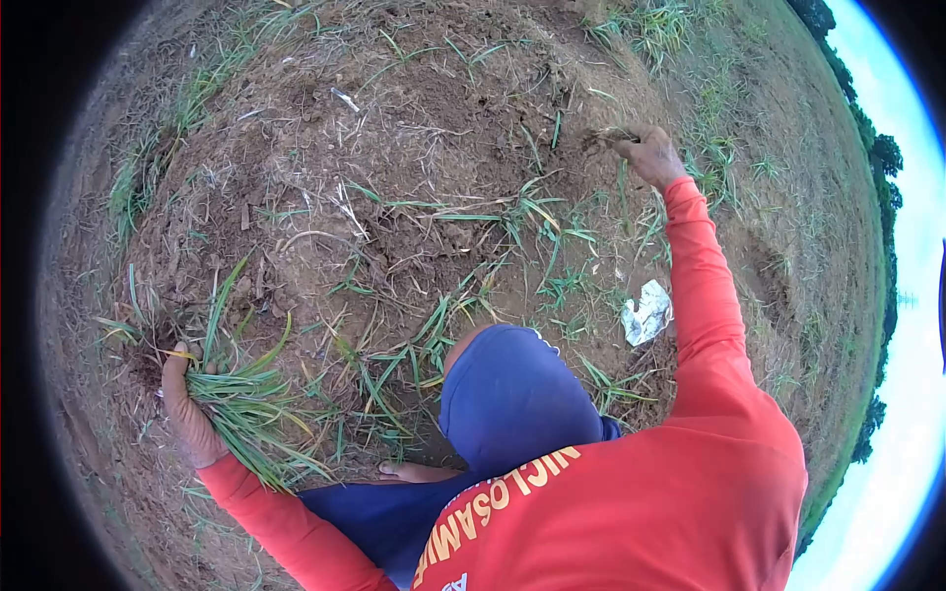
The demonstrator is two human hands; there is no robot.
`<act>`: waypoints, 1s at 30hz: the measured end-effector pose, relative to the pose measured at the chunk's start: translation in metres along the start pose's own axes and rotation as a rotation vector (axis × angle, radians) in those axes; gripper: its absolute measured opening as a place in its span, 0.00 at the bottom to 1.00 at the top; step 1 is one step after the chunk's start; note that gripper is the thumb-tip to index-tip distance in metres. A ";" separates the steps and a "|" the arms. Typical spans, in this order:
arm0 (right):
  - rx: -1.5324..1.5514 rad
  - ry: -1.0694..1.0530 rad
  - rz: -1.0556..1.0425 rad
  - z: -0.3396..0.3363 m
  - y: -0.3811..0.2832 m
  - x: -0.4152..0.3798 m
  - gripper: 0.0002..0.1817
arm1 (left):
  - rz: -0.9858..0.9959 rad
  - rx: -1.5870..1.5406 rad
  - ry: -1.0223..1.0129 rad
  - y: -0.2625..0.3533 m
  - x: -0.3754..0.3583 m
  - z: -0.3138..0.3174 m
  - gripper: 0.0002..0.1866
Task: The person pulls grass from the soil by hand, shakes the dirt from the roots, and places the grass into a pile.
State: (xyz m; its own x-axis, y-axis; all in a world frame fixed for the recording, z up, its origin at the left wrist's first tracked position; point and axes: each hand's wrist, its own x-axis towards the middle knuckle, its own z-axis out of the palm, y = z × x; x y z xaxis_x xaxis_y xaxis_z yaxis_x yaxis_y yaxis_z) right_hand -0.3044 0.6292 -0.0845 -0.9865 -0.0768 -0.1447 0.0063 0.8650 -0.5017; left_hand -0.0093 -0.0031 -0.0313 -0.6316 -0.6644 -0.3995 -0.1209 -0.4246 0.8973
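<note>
My left hand (187, 409) is closed round a thick bunch of long green grass (251, 404), low at the left. The blades fan out towards my red sleeve, and dark soil clings about the root end beside the fingers. At the upper right, my right hand (650, 155) reaches out over the bare ground with its fingers pinched together. A small tuft of grass (609, 135), brownish with soil, pokes out from between the fingertips.
Brown soil (434, 118) with dry stalks and scattered green grass (532, 217) spreads around me. A crumpled white wrapper (647, 313) lies below my right forearm. My bent knee (522, 394) in blue cloth is in the middle. Trees (885, 158) line the field's far edge.
</note>
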 end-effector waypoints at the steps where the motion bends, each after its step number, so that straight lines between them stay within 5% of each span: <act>1: 0.018 -0.053 0.031 -0.017 -0.034 -0.011 0.17 | -0.017 -0.013 -0.014 0.001 -0.001 -0.002 0.12; 4: 0.366 -0.157 0.066 -0.018 -0.036 0.008 0.20 | -0.037 -0.045 -0.036 0.006 -0.008 -0.005 0.12; 7: -0.013 0.076 0.185 0.072 -0.031 0.035 0.23 | -0.033 -0.048 -0.076 0.013 -0.026 0.015 0.12; 9: 0.049 0.156 0.035 0.116 0.012 0.021 0.22 | -0.069 0.014 -0.133 0.016 -0.032 0.015 0.11; 10: 0.083 0.213 -0.126 0.119 -0.013 0.065 0.22 | -0.032 0.001 -0.111 0.012 -0.032 0.019 0.11; 11: 0.576 -0.061 -0.064 0.100 -0.067 0.042 0.18 | -0.042 -0.012 -0.124 0.012 -0.031 0.021 0.11; 17: 0.975 -0.321 -0.298 0.084 -0.246 -0.035 0.13 | -0.188 -0.138 -0.389 -0.010 -0.036 0.037 0.24; 20: 0.966 -0.548 -0.275 0.100 -0.320 -0.075 0.17 | -0.125 -0.154 -0.479 -0.027 -0.027 0.051 0.28; 21: 0.815 -0.640 -0.386 0.110 -0.341 -0.082 0.26 | -0.099 -0.148 -0.492 -0.029 -0.029 0.057 0.28; 23: 0.432 -0.422 -0.847 0.152 -0.363 -0.088 0.33 | -0.133 -0.251 -0.539 -0.024 -0.040 0.070 0.29; 25: 0.288 -0.331 -1.044 0.174 -0.387 -0.098 0.39 | -0.207 -0.439 -0.642 -0.026 -0.041 0.073 0.31; 28: 0.411 -0.411 -0.977 0.182 -0.402 -0.121 0.41 | -0.238 -0.534 -0.736 -0.023 -0.041 0.069 0.27; 30: 0.417 -0.420 -0.963 0.169 -0.405 -0.124 0.40 | -0.096 -0.286 -0.782 -0.026 -0.036 0.068 0.40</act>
State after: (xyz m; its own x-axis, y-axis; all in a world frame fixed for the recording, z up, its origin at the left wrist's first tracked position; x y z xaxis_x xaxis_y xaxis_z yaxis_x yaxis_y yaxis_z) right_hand -0.1568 0.2045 -0.0071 -0.4774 -0.8507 0.2201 -0.5954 0.1290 -0.7930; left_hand -0.0354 0.0739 -0.0276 -0.9904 -0.0439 -0.1313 -0.0688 -0.6670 0.7419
